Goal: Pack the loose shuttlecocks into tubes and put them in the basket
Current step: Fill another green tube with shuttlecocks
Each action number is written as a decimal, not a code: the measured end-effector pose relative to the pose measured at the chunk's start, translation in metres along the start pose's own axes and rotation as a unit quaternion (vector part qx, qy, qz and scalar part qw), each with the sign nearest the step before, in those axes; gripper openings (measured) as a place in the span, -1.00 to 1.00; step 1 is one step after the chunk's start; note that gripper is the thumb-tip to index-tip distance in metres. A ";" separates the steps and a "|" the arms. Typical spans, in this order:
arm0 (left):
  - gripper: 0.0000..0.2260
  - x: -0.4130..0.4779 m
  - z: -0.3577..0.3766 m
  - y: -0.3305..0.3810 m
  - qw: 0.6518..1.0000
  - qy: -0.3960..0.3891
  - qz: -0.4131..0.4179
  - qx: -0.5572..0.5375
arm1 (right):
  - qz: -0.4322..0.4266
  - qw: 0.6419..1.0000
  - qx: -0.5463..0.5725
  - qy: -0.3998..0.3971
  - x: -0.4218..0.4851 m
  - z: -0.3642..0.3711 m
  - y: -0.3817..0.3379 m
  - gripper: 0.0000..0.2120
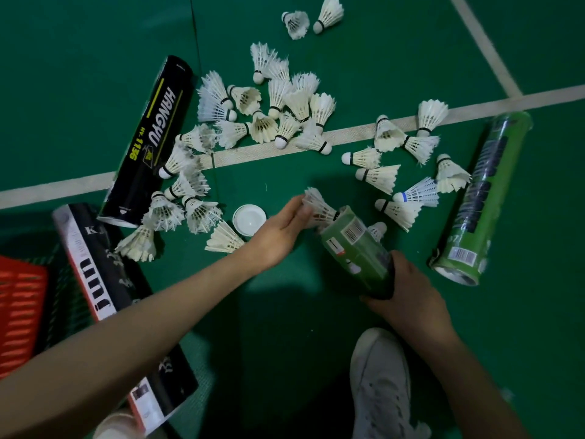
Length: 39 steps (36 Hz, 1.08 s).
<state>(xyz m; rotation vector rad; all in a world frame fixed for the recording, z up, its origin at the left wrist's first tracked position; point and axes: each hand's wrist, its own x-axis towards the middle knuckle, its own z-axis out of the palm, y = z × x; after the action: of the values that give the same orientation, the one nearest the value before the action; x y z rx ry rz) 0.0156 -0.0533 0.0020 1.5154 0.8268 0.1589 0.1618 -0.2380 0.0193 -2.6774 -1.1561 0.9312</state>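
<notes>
The left hand pinches a shuttlecock by its feather skirt, its base already in the mouth of the green tube. Gripping the feathers probably leaves the base free to enter first, so each one nests into the one below. The right hand wraps around the lower end of that tube and tilts its open mouth up toward the left hand, likely to steady it for loading.

Just beside the left hand a white cap lies on the green floor, apparently set within reach for closing the tube once it is full. Around it the loose shuttlecocks lie scattered across the floor and over a white court line, many not yet packed, so the task looks far from finished.

A black tube lies to the left of the pile and a second green tube to the right, probably waiting to be filled. A black-and-white tube lies near the red basket at the left edge; whether it rests inside cannot be told. A white shoe shows below the right hand.
</notes>
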 end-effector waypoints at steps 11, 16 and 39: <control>-0.65 0.010 0.005 0.056 0.974 -0.154 0.034 0.162 | -0.006 0.996 0.070 0.050 -0.001 -0.016 0.009 -0.26; -0.65 0.019 0.014 0.074 0.955 -0.215 0.014 0.205 | -0.008 0.998 0.039 0.055 0.005 -0.021 0.011 -0.17; -0.53 0.141 0.132 0.053 0.895 -0.133 0.049 0.424 | 0.141 0.982 0.110 0.069 0.011 -0.024 0.090 -0.09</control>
<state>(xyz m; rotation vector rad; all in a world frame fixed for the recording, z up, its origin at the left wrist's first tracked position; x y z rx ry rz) 0.2132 -0.0744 -0.0228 2.3344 0.6149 -0.3859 0.2385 -0.2903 0.0066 -2.7126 -0.6183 0.8336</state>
